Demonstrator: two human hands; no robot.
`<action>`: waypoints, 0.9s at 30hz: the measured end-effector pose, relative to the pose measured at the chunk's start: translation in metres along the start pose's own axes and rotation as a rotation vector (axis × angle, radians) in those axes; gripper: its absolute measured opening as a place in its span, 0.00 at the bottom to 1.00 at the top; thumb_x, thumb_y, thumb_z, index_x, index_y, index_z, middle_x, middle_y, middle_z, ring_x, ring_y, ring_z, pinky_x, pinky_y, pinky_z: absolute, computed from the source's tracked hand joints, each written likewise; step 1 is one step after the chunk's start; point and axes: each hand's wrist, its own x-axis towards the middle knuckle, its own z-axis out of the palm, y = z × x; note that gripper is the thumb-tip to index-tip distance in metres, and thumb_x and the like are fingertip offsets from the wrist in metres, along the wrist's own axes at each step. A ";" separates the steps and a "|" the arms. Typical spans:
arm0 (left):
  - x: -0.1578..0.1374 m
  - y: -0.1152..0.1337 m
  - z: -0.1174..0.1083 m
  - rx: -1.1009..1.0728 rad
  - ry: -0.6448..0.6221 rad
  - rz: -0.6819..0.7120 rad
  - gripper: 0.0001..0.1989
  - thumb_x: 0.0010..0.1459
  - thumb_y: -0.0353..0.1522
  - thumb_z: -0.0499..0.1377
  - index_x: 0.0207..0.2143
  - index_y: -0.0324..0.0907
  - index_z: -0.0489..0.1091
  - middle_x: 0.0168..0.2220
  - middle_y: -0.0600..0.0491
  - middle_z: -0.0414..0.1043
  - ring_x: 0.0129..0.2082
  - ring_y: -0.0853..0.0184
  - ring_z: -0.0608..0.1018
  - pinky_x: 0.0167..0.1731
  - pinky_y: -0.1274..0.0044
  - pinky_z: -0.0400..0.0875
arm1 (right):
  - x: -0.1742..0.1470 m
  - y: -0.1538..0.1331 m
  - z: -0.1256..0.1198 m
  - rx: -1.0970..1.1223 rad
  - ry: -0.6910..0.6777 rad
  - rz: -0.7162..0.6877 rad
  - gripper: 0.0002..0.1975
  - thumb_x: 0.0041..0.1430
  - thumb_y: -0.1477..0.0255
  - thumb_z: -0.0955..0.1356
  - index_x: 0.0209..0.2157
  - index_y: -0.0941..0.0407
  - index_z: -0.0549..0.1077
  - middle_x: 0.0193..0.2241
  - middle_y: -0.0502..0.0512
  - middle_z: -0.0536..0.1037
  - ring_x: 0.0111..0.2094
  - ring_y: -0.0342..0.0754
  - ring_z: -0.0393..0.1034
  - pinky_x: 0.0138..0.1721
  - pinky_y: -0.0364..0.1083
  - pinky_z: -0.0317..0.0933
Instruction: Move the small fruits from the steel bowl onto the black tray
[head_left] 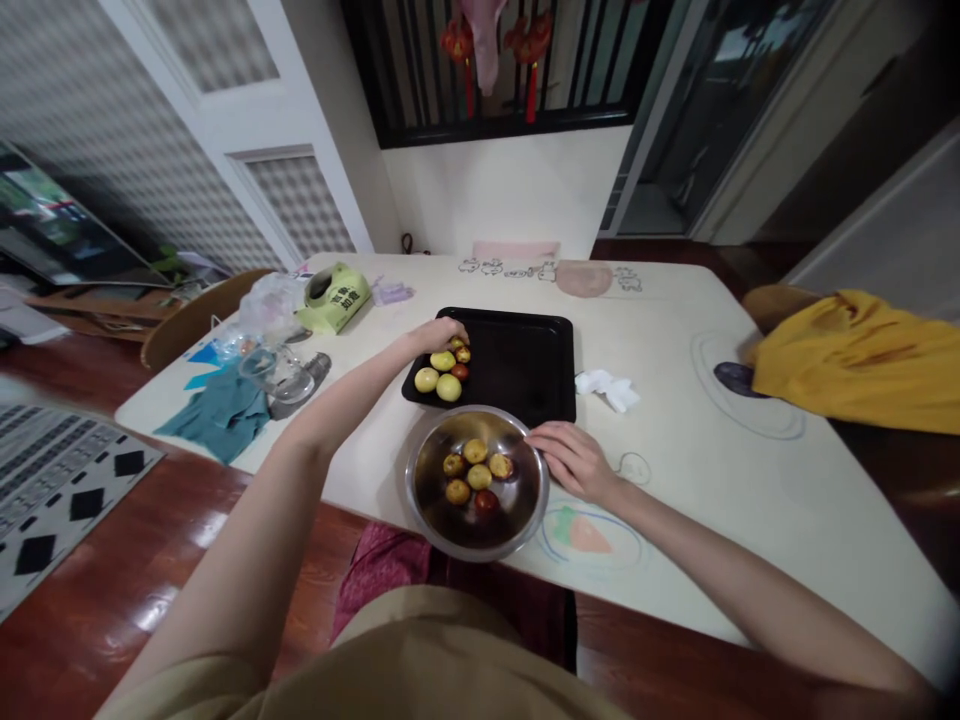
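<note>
Apparently mid-placement, the left hand point(441, 334) pinches a fruit point(457, 344) at center frame's black tray point(521, 365), likely needing gentle release; the right hand point(576, 460), grip unclear, touches a bowl point(442, 520).

A pale table point(675, 440) with rounded corners, its top marked with line drawings and coloured patches point(583, 280) along the far edge. At the near edge sits a shiny metal bowl point(450, 532); just beyond it lies a black rectangular tray point(521, 360), with crumpled white tissue point(611, 389) on its right. Towards the left end are a green packet point(341, 300), clear plastic bags point(266, 303), a transparent vessel point(286, 382) and a teal cloth point(225, 410).
</note>
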 end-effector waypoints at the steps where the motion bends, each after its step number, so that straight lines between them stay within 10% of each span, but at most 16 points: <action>1: 0.001 0.001 0.001 0.013 -0.002 -0.006 0.18 0.48 0.20 0.63 0.41 0.40 0.83 0.43 0.47 0.84 0.43 0.61 0.83 0.48 0.74 0.77 | 0.001 0.000 0.000 -0.004 0.002 -0.006 0.17 0.72 0.75 0.63 0.58 0.55 0.75 0.46 0.62 0.83 0.48 0.56 0.79 0.47 0.57 0.78; 9: -0.013 0.027 -0.015 -0.173 0.293 -0.048 0.14 0.52 0.27 0.64 0.43 0.38 0.79 0.45 0.46 0.80 0.41 0.62 0.81 0.39 0.73 0.81 | 0.000 0.001 0.000 -0.026 -0.021 -0.017 0.17 0.73 0.73 0.62 0.58 0.55 0.75 0.46 0.62 0.83 0.49 0.55 0.79 0.47 0.56 0.77; 15: -0.072 0.115 -0.022 -0.312 0.525 0.068 0.14 0.63 0.35 0.65 0.50 0.41 0.76 0.49 0.45 0.76 0.46 0.61 0.80 0.40 0.71 0.83 | 0.000 0.001 0.001 -0.017 -0.050 0.014 0.16 0.74 0.73 0.61 0.54 0.55 0.78 0.46 0.63 0.82 0.49 0.55 0.79 0.47 0.56 0.77; 21: -0.136 0.209 -0.005 -0.277 0.356 0.177 0.12 0.68 0.36 0.65 0.52 0.44 0.76 0.49 0.46 0.79 0.49 0.60 0.82 0.48 0.71 0.81 | 0.000 0.001 0.002 -0.025 -0.039 0.004 0.16 0.74 0.73 0.62 0.53 0.56 0.78 0.46 0.63 0.83 0.49 0.55 0.78 0.46 0.56 0.76; 27: -0.155 0.233 0.035 -0.323 0.187 0.181 0.15 0.68 0.38 0.65 0.55 0.47 0.76 0.53 0.46 0.79 0.53 0.56 0.83 0.53 0.67 0.80 | -0.002 0.002 0.003 -0.014 -0.083 0.065 0.16 0.75 0.71 0.61 0.52 0.54 0.79 0.47 0.61 0.83 0.49 0.55 0.78 0.46 0.57 0.76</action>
